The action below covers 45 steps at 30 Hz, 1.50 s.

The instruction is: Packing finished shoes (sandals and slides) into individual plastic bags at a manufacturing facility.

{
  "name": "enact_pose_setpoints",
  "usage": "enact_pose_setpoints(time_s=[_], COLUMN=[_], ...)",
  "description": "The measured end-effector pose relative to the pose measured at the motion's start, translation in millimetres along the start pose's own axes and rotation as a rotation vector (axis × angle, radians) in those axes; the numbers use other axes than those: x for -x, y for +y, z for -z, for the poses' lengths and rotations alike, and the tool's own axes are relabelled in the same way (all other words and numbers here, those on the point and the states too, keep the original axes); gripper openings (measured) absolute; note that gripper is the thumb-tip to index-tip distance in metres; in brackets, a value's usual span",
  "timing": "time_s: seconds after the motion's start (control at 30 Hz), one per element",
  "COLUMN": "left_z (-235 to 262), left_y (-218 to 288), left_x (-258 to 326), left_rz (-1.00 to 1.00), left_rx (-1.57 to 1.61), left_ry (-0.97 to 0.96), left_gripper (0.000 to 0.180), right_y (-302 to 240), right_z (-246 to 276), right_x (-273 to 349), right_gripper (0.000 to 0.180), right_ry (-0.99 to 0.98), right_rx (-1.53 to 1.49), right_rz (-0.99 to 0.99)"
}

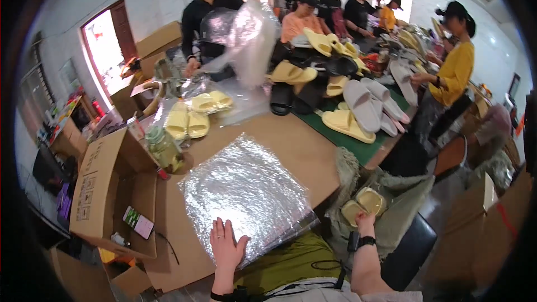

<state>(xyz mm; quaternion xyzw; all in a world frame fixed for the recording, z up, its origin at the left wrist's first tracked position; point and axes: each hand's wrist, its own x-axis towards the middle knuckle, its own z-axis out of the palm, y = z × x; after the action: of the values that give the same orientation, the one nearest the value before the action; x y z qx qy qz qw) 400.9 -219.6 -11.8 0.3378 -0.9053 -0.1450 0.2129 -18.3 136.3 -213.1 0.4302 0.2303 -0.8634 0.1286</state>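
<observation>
My left hand (228, 245) lies flat, fingers out, on the near edge of a stack of shiny clear plastic bags (246, 182). The stack rests on a cardboard-covered table (305, 137). Down to the right, my right hand (366, 221) is closed at a pair of pale yellow slippers (370, 201), fingers over their near edge. These slippers sit in the mouth of an open grey-green woven sack (405, 187). My fingertips are partly hidden there.
An open cardboard box (112, 190) with a phone (138, 222) stands left, beside a glass jar (163, 148). Bagged yellow slippers (187, 124) lie beyond. Slippers pile up (361, 103) on a green mat. Across the table a person (210, 22) handles plastic film; several others work further back.
</observation>
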Motion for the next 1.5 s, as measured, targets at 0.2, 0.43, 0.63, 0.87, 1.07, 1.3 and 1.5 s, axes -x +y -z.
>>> enact_pose_setpoints(time_s=[0.2, 0.43, 0.63, 0.87, 1.07, 1.3, 1.5], left_z=[3, 1, 0, 9, 13, 11, 8], left_y=[-4, -4, -4, 7, 11, 12, 10], left_x=[4, 1, -2, 0, 8, 4, 2], left_rz=[-0.021, 0.001, 0.014, -0.015, -0.019, -0.003, -0.040], left_rx=[-0.011, -0.025, -0.022, -0.047, -0.071, -0.088, -0.097], left_ry=[0.015, -0.010, -0.020, -0.024, -0.030, -0.051, 0.057], left_gripper=[0.077, 0.079, 0.078, 0.070, 0.071, 0.071, 0.059], right_y=[39, 45, 4, -31, -10, 26, 51], right_z=[-48, -151, -252, -334, -336, -307, -268], right_x=[40, 104, 112, 67, 54, 58, 67], right_gripper=[0.014, 0.020, 0.031, 0.099, 0.068, 0.053, 0.058], right_ry=[0.057, -0.472, -0.435, -0.053, -0.346, -0.425, -0.664], right_rx=[0.347, 0.587, 1.198, 1.268, 1.387, 1.298, 1.409], right_rz=[0.661, 1.273, 1.594, 1.168, 1.056, 0.815, 0.850])
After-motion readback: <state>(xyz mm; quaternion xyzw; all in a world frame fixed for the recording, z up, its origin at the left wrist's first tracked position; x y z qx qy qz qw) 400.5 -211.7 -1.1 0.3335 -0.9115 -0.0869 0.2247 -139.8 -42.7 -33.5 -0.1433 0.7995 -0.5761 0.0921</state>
